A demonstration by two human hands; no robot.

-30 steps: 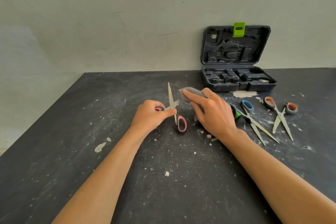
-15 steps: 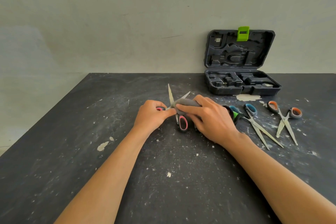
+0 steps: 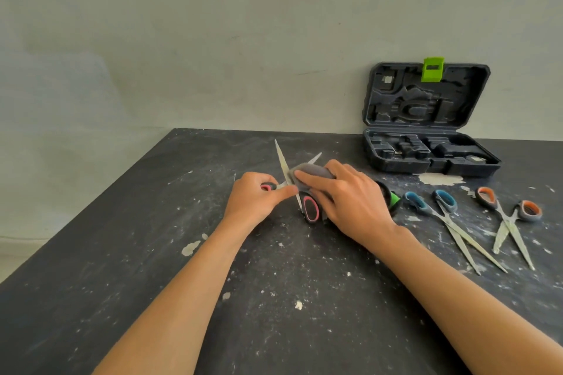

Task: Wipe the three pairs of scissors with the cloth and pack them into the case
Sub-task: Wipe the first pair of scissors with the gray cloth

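Cloth (image 3: pixel 313 170) against pink-handled scissors (image 3: pixel 310 208)

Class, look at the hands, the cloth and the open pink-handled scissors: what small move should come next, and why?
Probably draw the cloth along the blade toward its tip. The right hand presses it near the pivot of the pink-handled scissors, the left hand steadies a handle, and the blades look smeared.

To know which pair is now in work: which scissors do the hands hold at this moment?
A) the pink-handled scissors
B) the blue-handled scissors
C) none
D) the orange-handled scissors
A: the left hand grips the pink-handled scissors while the right hand presses the grey cloth onto a blade.
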